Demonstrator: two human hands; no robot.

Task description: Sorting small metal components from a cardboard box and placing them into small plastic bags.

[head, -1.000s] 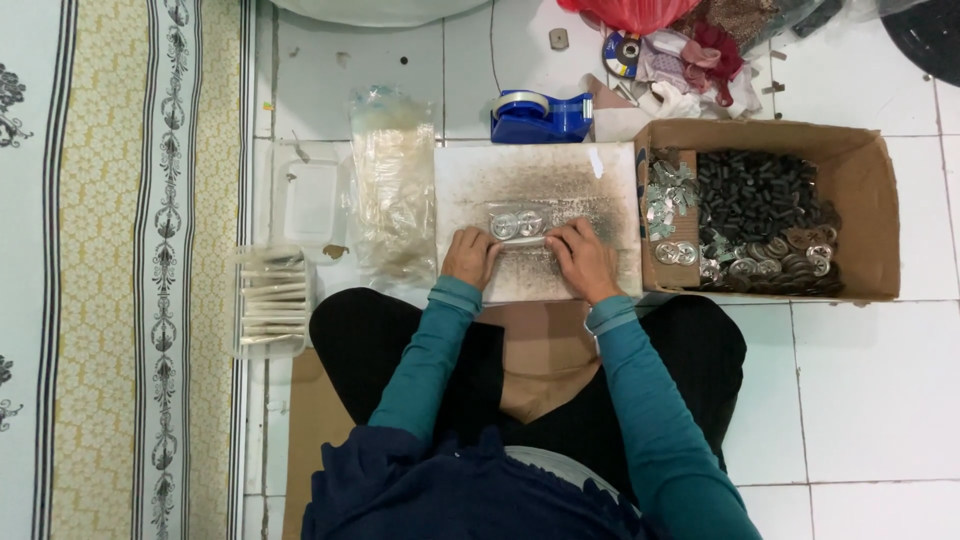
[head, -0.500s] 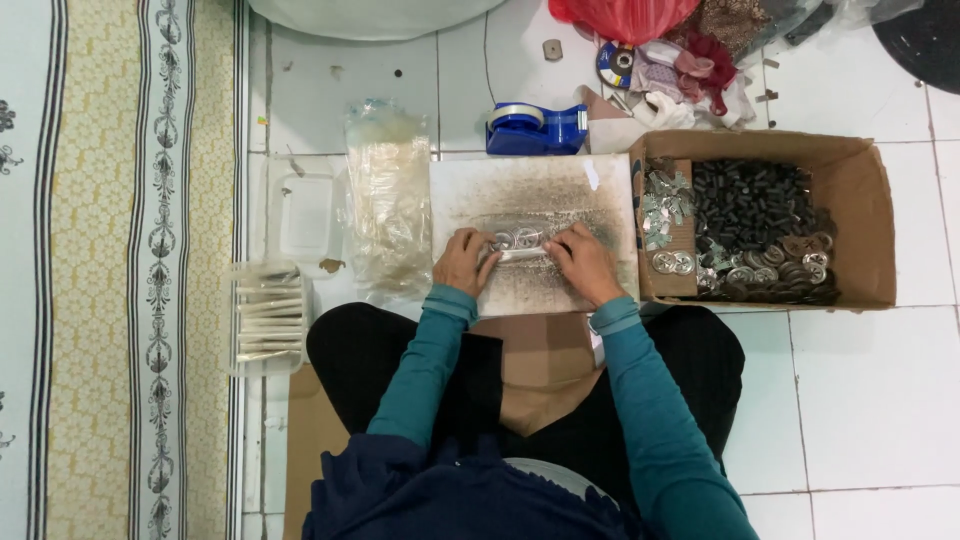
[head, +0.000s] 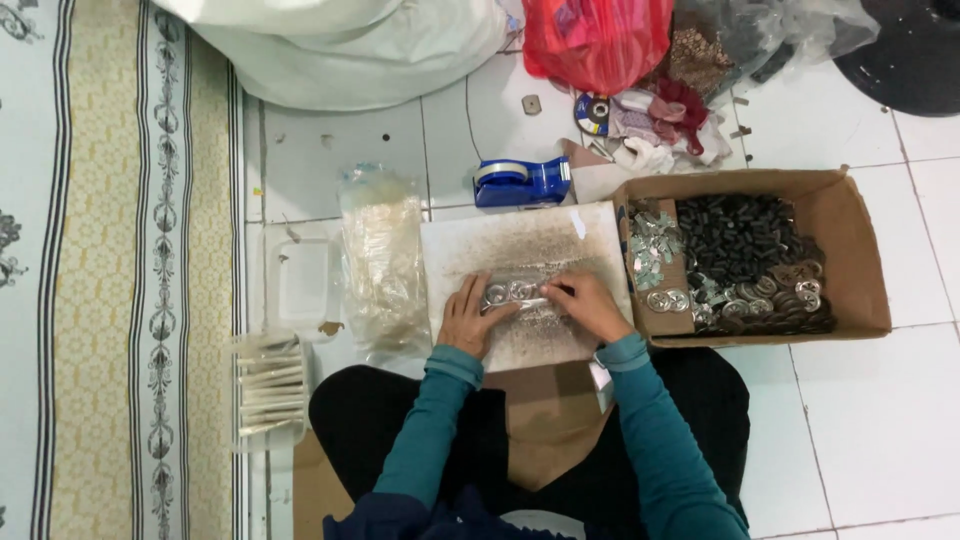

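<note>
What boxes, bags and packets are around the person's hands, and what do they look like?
Small clear packet: between left hand and right hand on the white board, round silver pieces inside.
Cardboard box: right of the board, brown, open, holding black and silver parts.
Clear bag bundle: left of the board, tall, crinkled.
Red bag: top, shiny plastic.
White sack: top left, large.

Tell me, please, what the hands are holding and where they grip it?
Both hands, left hand and right hand, pinch a small clear bag of metal discs by its two ends.
</note>
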